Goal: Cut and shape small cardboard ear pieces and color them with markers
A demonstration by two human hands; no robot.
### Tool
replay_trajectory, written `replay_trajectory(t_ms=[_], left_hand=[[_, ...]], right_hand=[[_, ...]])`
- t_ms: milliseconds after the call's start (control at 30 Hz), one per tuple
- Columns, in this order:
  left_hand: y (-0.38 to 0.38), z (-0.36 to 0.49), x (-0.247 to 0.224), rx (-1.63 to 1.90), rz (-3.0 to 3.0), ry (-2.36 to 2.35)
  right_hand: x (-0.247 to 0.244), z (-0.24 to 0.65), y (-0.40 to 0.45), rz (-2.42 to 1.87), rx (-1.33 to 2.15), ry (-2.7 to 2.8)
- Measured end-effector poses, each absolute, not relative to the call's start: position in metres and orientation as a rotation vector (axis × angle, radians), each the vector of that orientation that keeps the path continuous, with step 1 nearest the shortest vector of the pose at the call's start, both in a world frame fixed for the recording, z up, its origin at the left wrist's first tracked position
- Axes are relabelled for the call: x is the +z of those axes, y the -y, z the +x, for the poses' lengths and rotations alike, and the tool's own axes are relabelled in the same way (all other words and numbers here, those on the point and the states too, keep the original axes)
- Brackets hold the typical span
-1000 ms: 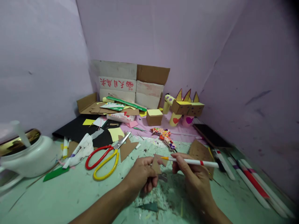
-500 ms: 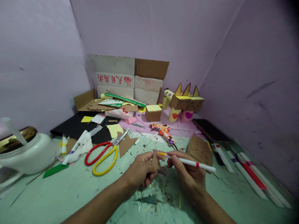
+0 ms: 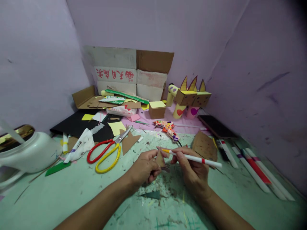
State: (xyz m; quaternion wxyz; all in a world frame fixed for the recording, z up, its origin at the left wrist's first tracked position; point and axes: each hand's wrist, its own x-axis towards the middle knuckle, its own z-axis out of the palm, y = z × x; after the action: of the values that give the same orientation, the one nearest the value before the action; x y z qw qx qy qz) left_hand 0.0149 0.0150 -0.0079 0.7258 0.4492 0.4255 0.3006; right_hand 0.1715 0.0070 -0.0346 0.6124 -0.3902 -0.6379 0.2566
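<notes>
L hand [image 3: 146,166] pinches a small card pc [image 3: 160,158], R hand [image 3: 195,167] has a pen [image 3: 206,162], both above table [image 3: 83,201] ctr
L grip closed, card pinched btwn thumb & fingers; R grip closed round pen, orange tip at top of card, can't tell if touching; scissors [image 3: 118,141] lie L of hands, blades partly over a brown offcut [image 3: 129,142]; white pot [image 3: 35,156] at table's L edge, green scrap [image 3: 57,168] just beside; floral gun [image 3: 168,127] beyond hands, small box [image 3: 157,111] behind it, box figures [image 3: 187,97] nr back R corner, markers [image 3: 251,171] along R side
</notes>
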Motion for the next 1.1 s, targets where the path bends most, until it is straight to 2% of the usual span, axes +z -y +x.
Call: replay_trajectory(t_ms=[1100], left_hand=[[-0.0141, 0.0142, -0.0055, 0.658, 1.017, -0.927]], right_hand=[[-0.0312, 0.1705, -0.0040, -0.921, 0.690, 1.510]])
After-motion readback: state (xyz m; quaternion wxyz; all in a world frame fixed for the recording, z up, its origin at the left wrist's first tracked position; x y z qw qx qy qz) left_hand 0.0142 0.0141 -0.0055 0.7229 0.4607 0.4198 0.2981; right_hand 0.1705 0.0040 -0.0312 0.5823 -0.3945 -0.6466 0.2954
